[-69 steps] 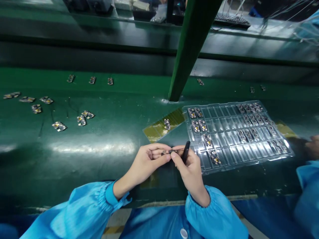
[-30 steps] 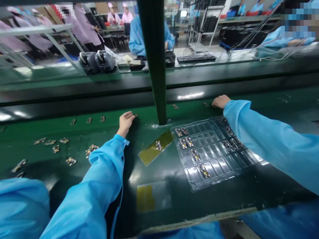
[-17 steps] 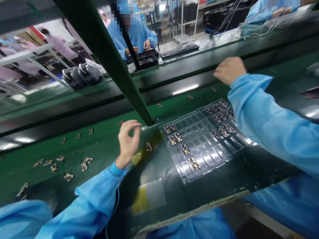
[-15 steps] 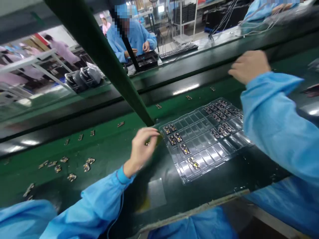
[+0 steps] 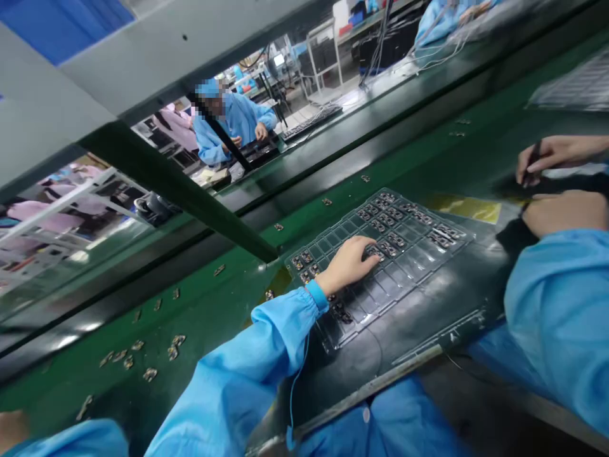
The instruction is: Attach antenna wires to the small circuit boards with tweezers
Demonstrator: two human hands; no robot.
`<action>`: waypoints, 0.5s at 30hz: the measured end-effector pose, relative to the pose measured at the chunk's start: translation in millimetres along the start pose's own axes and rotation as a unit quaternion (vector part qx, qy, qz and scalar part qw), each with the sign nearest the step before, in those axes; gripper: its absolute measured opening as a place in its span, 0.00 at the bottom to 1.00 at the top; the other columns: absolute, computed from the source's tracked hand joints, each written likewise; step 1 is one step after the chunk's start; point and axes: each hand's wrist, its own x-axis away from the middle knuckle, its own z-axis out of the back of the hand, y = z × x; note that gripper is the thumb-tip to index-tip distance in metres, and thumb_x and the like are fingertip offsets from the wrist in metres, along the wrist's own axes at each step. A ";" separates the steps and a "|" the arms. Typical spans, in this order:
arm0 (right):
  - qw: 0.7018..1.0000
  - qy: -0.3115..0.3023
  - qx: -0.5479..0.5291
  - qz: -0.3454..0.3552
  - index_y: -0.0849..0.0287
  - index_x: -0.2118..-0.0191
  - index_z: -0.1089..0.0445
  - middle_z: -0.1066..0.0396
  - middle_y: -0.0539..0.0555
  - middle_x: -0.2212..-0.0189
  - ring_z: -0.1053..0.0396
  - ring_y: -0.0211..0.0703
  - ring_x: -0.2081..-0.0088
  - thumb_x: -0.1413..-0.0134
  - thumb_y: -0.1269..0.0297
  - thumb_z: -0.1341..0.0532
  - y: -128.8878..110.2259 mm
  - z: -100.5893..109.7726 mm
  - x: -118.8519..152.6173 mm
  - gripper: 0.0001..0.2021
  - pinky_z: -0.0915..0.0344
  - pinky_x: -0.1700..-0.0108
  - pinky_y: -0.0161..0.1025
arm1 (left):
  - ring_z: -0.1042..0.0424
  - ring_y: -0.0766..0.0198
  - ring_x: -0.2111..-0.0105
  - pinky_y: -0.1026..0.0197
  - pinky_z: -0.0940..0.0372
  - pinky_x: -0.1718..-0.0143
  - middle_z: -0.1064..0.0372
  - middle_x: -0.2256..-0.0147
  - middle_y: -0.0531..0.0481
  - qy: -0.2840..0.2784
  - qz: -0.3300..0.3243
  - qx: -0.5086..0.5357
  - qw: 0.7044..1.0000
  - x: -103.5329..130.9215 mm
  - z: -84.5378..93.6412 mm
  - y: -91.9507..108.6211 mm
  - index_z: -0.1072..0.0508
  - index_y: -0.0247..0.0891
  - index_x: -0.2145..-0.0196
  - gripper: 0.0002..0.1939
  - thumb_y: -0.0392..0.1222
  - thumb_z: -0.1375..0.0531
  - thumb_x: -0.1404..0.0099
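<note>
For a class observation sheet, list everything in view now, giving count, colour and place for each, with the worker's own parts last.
Bench: one, green, across the middle
Clear tray: one, transparent, on the bench
Boards in the tray: many, mostly dark, in its cells
Loose boards: many, mostly dark, along the bench
Film pieces: at least two, yellow, either side of the tray
Post: one, dark green, slanting up left
Overhead beam: one, grey, top left
Keyboard: one, dark, beyond the bench
Co-workers: several, blue or pink clothing, background
Background clutter: too blurred to count
Sleeves: two, blue, lower middle and right
Left hand: one, bare, over the tray
Right hand: one, bare, right side
</note>
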 end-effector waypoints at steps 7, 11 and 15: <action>0.997 -0.038 -0.064 -0.031 0.91 0.75 0.29 0.28 0.67 0.79 0.28 0.27 0.75 0.48 0.73 0.56 3.7 -0.9 3.4 0.24 0.39 0.70 0.40 | 0.33 0.50 0.42 0.48 0.39 0.38 0.33 0.44 0.34 -0.029 -0.017 -0.020 0.999 -14.8 -13.8 13.3 0.28 0.31 0.48 0.18 0.40 0.39 0.34; 0.999 -0.027 -0.028 -0.036 0.92 0.74 0.29 0.28 0.66 0.78 0.29 0.26 0.76 0.47 0.68 0.56 -16.3 -4.9 22.1 0.27 0.39 0.70 0.40 | 0.35 0.51 0.40 0.48 0.41 0.37 0.36 0.41 0.36 -0.039 -0.030 -0.013 0.999 -2.4 -6.0 26.6 0.29 0.35 0.47 0.17 0.40 0.40 0.32; 0.995 0.103 0.010 -0.009 0.85 0.76 0.29 0.26 0.59 0.75 0.29 0.26 0.75 0.38 0.60 0.65 -32.6 -32.7 52.8 0.37 0.38 0.69 0.34 | 0.36 0.52 0.39 0.50 0.41 0.36 0.37 0.40 0.36 -0.054 -0.055 -0.006 0.997 18.6 -2.8 44.0 0.30 0.36 0.46 0.17 0.42 0.41 0.31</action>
